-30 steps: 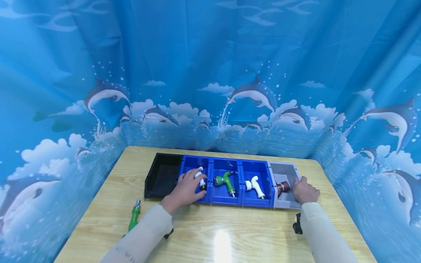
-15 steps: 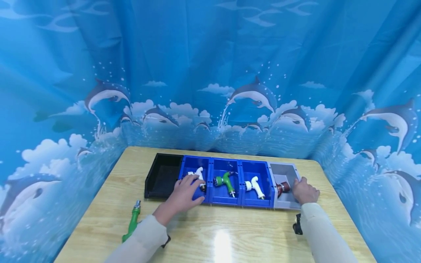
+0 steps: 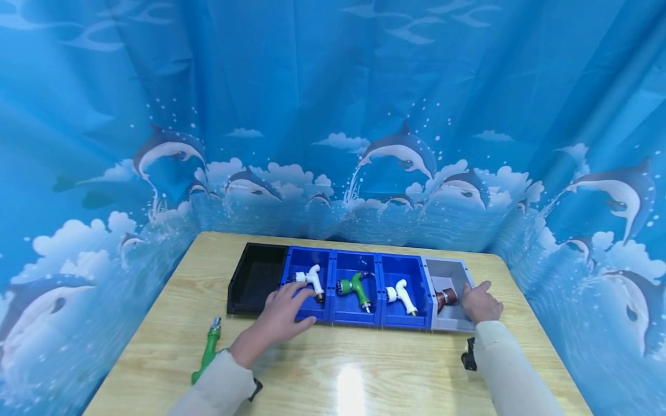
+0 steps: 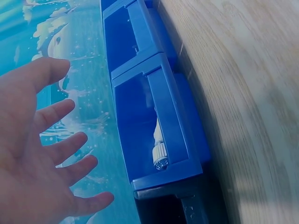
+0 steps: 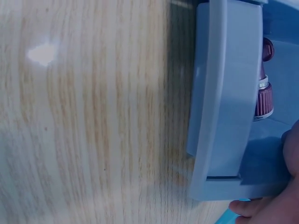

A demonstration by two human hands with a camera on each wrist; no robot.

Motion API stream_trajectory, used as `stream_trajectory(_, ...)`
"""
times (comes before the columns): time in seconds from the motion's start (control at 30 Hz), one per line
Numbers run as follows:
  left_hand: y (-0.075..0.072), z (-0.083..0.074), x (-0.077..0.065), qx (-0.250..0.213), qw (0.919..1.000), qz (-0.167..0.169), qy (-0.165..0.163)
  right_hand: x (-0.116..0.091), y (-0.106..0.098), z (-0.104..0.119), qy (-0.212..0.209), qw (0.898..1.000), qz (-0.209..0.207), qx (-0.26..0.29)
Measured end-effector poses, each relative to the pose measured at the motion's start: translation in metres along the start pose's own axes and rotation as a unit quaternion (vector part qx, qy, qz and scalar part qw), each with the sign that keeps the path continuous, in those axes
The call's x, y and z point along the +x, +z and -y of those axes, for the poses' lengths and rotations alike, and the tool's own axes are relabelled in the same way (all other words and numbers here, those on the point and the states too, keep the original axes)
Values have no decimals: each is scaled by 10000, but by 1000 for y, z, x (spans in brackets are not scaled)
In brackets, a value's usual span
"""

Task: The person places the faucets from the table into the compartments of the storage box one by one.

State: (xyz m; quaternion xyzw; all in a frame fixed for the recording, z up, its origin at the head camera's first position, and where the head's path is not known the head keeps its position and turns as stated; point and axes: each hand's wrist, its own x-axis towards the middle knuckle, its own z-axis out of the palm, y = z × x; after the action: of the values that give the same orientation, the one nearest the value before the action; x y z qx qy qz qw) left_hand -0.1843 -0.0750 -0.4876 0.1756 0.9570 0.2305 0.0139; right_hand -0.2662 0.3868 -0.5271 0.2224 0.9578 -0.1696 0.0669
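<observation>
My left hand (image 3: 281, 315) hovers with spread, relaxed fingers over the front of the left blue bin (image 3: 315, 254) and holds nothing. In that bin lies a white tap (image 3: 312, 279) with a dark threaded end; its white ribbed handle (image 4: 160, 154) shows in the left wrist view. My right hand (image 3: 481, 301) grips the right wall of the grey bin (image 3: 447, 267), thumb inside and fingertips outside. A dark red tap (image 3: 446, 298) lies inside the grey bin. Between these bins, a green tap (image 3: 356, 289) and another white tap (image 3: 402, 296) lie in two blue bins.
A black bin (image 3: 258, 277) closes the left end of the row. On the wooden table (image 3: 322, 370), left of my left sleeve, lies another green tap (image 3: 210, 349), partly covered by the sleeve. A dolphin-print curtain (image 3: 333, 144) hangs behind the table.
My left hand has let go of the white tap in the left blue bin and drawn back toward me, uncovering it. The right hand stays at the grey bin's wall, its fingers shifting slightly.
</observation>
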Motion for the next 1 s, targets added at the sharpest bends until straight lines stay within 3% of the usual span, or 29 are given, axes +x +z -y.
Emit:
stream_trajectory(0.23, -6, 5, -14, -39, 9997, -181, -145, 2, -7, -4, -241, 9981, 565, 69)
stream_trajectory(0.37, -9, 8, -19, 84, 9993, -210, -305, 4, -16, -8, -536, 9946, 826, -314)
stream_trajectory(0.6, -20, 8, -24, -43, 9982, -330, -489, 5, -21, -5, -1072, 9848, 410, -1306)
stream_trajectory(1.0, -23, 20, -30, 35, 9954, -331, -903, 3, -19, -6, -1350, 9821, 73, -1312)
